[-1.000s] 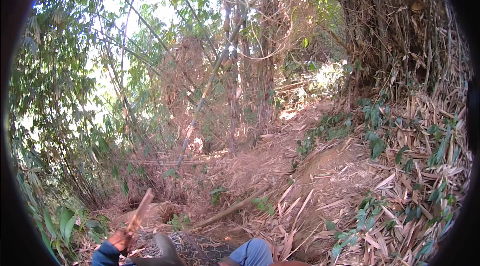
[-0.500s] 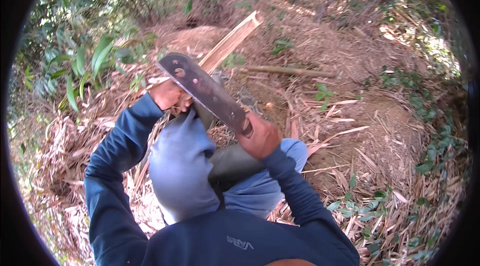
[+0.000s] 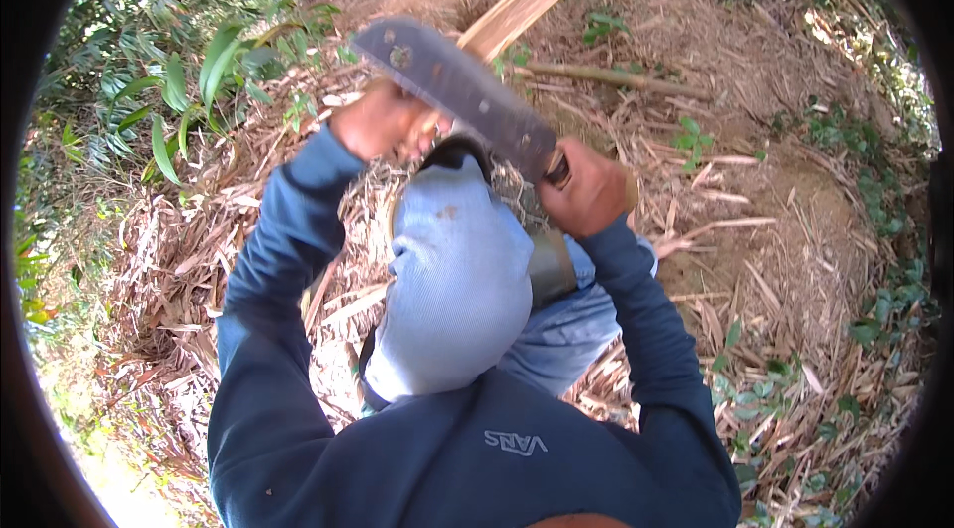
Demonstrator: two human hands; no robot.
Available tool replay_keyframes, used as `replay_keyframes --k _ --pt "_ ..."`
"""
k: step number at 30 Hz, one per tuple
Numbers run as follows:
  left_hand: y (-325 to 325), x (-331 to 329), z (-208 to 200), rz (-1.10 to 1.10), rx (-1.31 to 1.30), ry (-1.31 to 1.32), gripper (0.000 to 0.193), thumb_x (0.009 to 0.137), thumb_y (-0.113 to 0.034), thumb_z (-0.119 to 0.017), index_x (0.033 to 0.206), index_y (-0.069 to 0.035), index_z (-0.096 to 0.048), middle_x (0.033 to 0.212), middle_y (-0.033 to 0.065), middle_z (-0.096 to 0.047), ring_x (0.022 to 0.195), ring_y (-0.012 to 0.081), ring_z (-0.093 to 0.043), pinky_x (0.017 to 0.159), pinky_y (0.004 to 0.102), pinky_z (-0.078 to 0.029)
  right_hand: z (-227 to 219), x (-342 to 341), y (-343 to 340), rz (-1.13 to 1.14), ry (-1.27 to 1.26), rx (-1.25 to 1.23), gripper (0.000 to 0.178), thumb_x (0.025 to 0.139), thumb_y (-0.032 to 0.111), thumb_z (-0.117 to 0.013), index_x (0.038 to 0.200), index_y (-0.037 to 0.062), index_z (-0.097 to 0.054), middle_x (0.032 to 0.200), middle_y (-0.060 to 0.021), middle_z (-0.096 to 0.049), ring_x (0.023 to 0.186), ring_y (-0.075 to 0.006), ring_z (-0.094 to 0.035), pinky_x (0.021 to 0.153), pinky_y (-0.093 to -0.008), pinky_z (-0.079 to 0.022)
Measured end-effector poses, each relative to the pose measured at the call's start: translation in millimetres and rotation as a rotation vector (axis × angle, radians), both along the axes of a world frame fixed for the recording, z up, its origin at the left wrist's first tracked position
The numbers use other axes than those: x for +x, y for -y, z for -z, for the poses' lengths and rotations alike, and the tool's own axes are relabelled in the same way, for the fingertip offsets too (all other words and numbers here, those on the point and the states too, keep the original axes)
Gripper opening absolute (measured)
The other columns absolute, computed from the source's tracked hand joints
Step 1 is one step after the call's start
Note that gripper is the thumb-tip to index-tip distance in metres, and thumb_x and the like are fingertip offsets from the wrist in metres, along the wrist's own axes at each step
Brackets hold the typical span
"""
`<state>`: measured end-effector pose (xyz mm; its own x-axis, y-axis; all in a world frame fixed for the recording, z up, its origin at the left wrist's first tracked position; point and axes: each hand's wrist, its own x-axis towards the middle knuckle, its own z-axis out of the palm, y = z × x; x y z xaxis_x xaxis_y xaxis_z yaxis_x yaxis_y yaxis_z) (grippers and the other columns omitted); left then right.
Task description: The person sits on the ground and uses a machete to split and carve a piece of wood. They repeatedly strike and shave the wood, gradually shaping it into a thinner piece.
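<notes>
My right hand (image 3: 588, 188) is wrapped round the handle of a machete (image 3: 467, 96), whose broad dark blade with holes in it slants up and left in front of my knee. My left hand (image 3: 373, 121), somewhat blurred, is closed on the lower end of a split bamboo piece (image 3: 532, 0). This pale length runs up and to the right behind the blade and shows its light inner grain. The blade covers the middle of the bamboo, so where the two touch cannot be made out.
My bent knee in light blue trousers (image 3: 457, 280) is just below the hands. Dry shavings and leaf litter (image 3: 189, 250) cover the ground. A thin pole (image 3: 616, 79) lies beyond the blade, and green plants (image 3: 214, 71) grow at the left.
Both hands, the machete and the bamboo now appear further right and higher in view, as does my body. The hands keep their grips.
</notes>
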<state>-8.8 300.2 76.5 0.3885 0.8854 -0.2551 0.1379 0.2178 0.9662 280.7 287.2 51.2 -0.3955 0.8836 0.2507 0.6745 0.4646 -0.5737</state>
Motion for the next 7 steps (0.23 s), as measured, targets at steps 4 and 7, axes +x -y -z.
replay_keyframes --k 4,7 --pt "-19 37 -25 -0.027 -0.046 -0.135 0.029 0.105 -0.026 -0.044 0.123 -0.005 -0.052 0.084 0.0046 -0.061 0.057 0.0096 -0.055 0.046 0.0249 -0.049 -3 11 2 0.141 -0.107 -0.176 0.025 0.077 0.021 -0.075 0.094 0.0061 -0.064 0.072 -0.0156 -0.065 0.068 -0.0332 -0.068 0.061 -0.0437 -0.051" --pt "-38 36 -21 0.185 -0.100 -0.250 0.033 0.105 -0.028 -0.042 0.130 -0.009 -0.049 0.085 0.0036 -0.063 0.057 0.0111 -0.057 0.048 0.0283 -0.052 3 11 4 0.233 -0.138 -0.372 0.023 0.081 0.022 -0.075 0.093 0.0058 -0.064 0.074 -0.0154 -0.068 0.071 -0.0251 -0.071 0.061 -0.0423 -0.051"
